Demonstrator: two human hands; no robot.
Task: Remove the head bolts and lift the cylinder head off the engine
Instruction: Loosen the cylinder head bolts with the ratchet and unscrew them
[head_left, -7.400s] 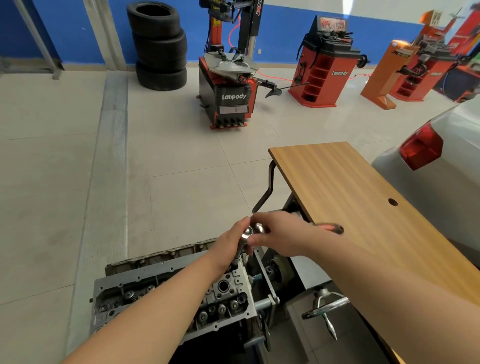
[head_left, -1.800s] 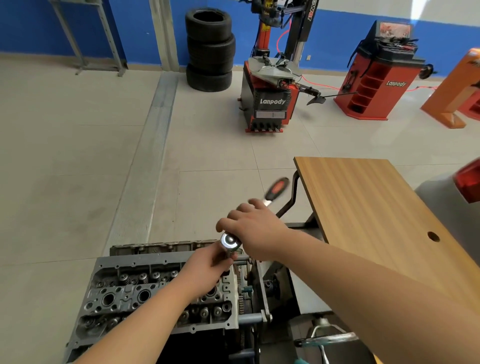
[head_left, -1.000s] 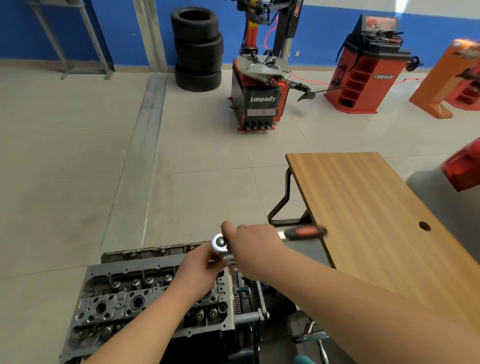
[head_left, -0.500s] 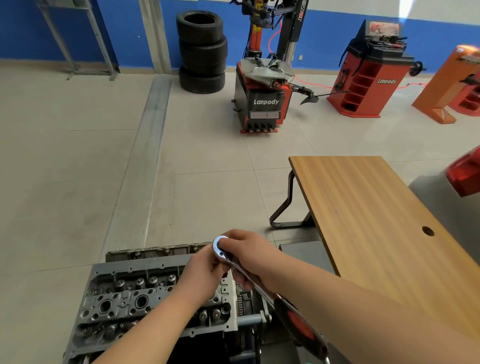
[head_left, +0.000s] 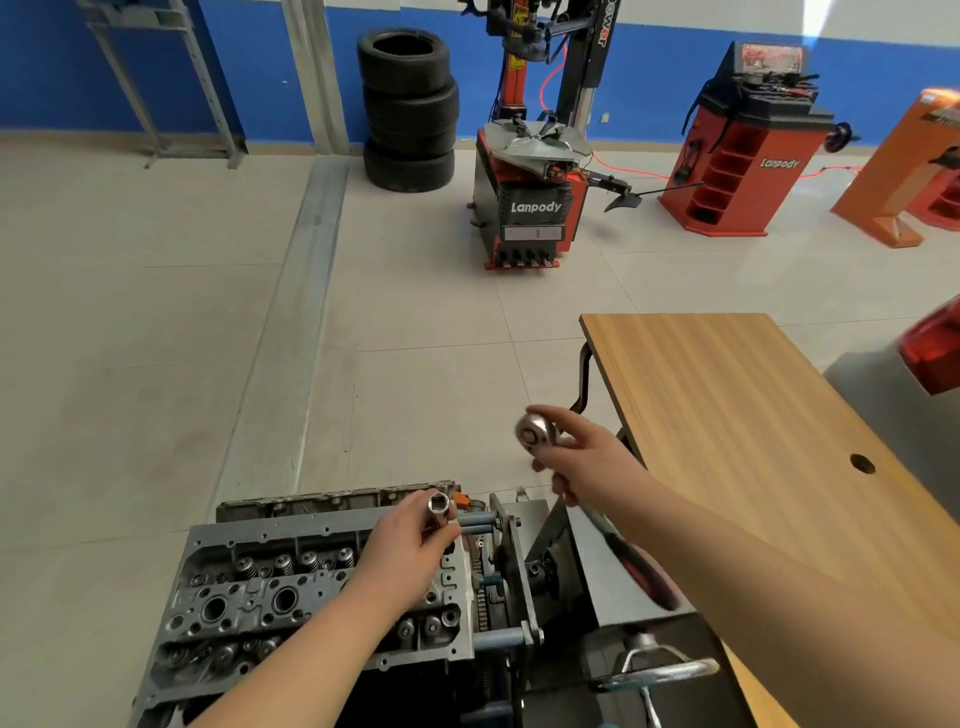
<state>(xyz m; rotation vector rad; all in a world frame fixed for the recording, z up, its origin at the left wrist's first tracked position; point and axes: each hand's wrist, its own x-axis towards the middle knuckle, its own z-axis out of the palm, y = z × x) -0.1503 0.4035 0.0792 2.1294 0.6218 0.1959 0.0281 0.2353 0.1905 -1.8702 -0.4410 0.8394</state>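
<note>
The grey cylinder head (head_left: 249, 597) sits on the engine on a stand at the bottom left, with valve springs and plug holes showing. My left hand (head_left: 410, 540) holds a chrome socket (head_left: 438, 506) upright over the head's right end, its square drive hole facing up. My right hand (head_left: 582, 457) grips the ratchet wrench (head_left: 535, 431) raised to the right, clear of the socket. Its round chrome head points up and left; its red-and-black handle (head_left: 644, 571) runs down under my forearm.
A wooden table (head_left: 753, 426) with a cable hole stands at the right. The engine stand's shaft and T-handle (head_left: 660, 670) lie at the bottom right. Across the tiled floor stand a tyre changer (head_left: 530, 208), stacked tyres (head_left: 408, 111) and a red wheel balancer (head_left: 743, 150). A car's tail light (head_left: 935, 353) shows at the right edge.
The ratchet has come off the socket. My right hand has lifted it up and to the right, while my left hand keeps the socket over the head's right end.
</note>
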